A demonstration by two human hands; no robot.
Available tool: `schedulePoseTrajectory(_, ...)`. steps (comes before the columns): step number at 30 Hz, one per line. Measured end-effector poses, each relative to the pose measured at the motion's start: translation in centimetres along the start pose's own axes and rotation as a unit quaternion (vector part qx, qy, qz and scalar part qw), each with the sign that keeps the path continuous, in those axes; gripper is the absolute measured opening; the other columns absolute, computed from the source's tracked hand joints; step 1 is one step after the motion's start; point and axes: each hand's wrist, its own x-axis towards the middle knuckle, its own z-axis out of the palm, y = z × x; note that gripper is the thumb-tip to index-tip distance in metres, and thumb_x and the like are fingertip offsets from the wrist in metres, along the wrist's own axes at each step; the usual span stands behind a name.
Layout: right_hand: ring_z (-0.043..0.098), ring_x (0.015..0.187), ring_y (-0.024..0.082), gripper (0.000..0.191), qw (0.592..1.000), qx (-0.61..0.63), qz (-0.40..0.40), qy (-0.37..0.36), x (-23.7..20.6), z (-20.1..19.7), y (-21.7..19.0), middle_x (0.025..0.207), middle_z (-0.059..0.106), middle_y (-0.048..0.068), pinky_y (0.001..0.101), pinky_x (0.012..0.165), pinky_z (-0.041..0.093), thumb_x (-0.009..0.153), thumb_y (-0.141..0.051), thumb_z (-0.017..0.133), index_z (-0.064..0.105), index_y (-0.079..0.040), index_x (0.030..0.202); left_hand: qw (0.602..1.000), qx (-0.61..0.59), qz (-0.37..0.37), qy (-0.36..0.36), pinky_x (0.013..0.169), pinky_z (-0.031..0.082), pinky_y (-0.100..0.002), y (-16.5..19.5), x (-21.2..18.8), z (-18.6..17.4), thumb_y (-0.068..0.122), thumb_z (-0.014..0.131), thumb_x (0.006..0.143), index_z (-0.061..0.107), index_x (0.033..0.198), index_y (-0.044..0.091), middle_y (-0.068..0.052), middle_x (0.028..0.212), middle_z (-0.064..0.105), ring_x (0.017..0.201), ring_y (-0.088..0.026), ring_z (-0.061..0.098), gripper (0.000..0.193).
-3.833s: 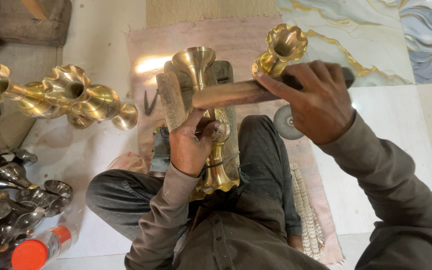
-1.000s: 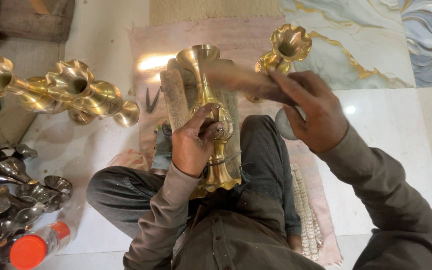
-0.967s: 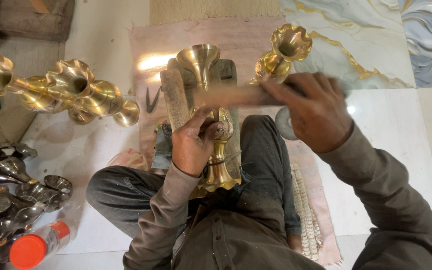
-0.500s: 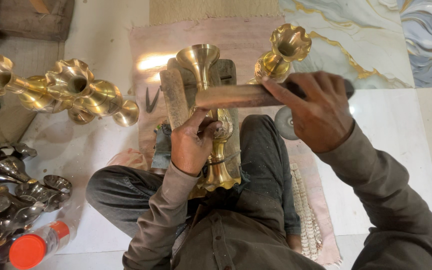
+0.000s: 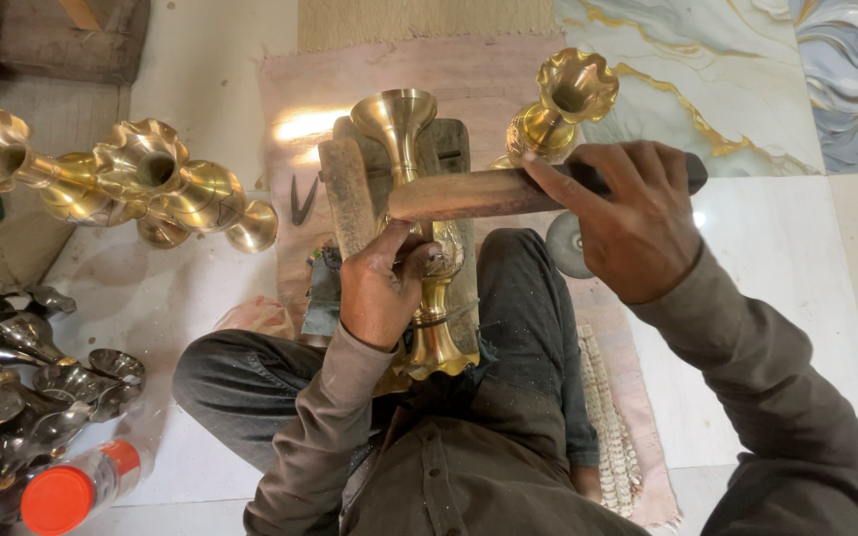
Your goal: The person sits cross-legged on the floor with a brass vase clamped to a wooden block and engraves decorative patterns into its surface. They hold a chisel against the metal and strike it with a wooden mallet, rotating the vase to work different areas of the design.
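A tall brass vase [image 5: 419, 199] with a flared mouth lies along a wooden block [image 5: 348, 199] between my knees. My left hand [image 5: 381, 288] grips its bulging middle. My right hand [image 5: 633, 218] holds a long flat file [image 5: 479, 194] by its dark handle. The file lies crosswise over the vase's neck, and my index finger rests along the top of the file.
Several finished brass vases [image 5: 141, 179] lie on the floor at left, and another one [image 5: 558, 109] stands behind the file. Dull grey metal pieces [image 5: 12, 387] are heaped at lower left beside a bottle with an orange cap [image 5: 71, 491]. A pink mat [image 5: 489, 79] lies underneath.
My right hand has stroked the file back and forth across the vase's neck. It now lies level across it. My left hand has kept its hold.
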Motion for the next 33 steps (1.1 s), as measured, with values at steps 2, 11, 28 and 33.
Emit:
schedulePoseTrajectory(2, 0.06, 0.1, 0.03, 0.064, 1.0, 0.02, 0.004, 0.007, 0.1, 0.0, -0.1, 0.118, 0.063, 0.013, 0.0473, 0.091, 0.05, 0.089, 0.003, 0.064, 0.058, -0.019, 0.148, 1.0, -0.018, -0.018, 0.002, 0.072, 0.062, -0.033, -0.1, 0.0, 0.0, -0.001, 0.078, 0.087, 0.067, 0.124, 0.004, -0.017, 0.094, 0.077, 0.087, -0.024, 0.08, 0.039)
schedulePoseTrajectory(11, 0.06, 0.105, 0.031, 0.061, 0.987, 0.148, 0.064, -0.011, 0.5, -0.9, -0.8, 0.122, 0.059, 0.016, 0.0465, 0.089, 0.051, 0.09, 0.001, 0.062, 0.056, -0.018, 0.148, 0.999, -0.04, 0.004, -0.004, 0.078, 0.065, -0.032, 0.3, -0.1, -0.1, -0.007, 0.069, 0.088, 0.066, 0.128, 0.006, -0.016, 0.099, 0.078, 0.095, -0.023, 0.082, 0.042)
schedulePoseTrajectory(28, 0.059, 0.101, 0.028, 0.052, 1.0, -0.011, -0.001, 0.015, -1.1, 1.1, 0.8, 0.116, 0.065, 0.009, 0.0502, 0.095, 0.047, 0.098, 0.001, 0.062, 0.065, -0.021, 0.146, 1.0, -0.024, -0.008, -0.004, 0.073, 0.063, -0.031, 0.2, -0.1, -0.1, -0.001, 0.077, 0.088, 0.066, 0.128, 0.003, -0.017, 0.098, 0.078, 0.091, -0.021, 0.08, 0.042)
schedulePoseTrajectory(33, 0.058, 0.102, 0.03, 0.056, 1.0, 0.006, 0.002, -0.006, -0.3, 0.3, -0.3, 0.118, 0.063, 0.013, 0.0484, 0.096, 0.047, 0.096, 0.002, 0.06, 0.064, -0.019, 0.147, 1.0, -0.018, 0.005, -0.01, 0.074, 0.064, -0.03, -0.2, -0.2, -0.2, -0.002, 0.076, 0.092, 0.066, 0.116, 0.002, -0.016, 0.099, 0.079, 0.092, -0.02, 0.081, 0.027)
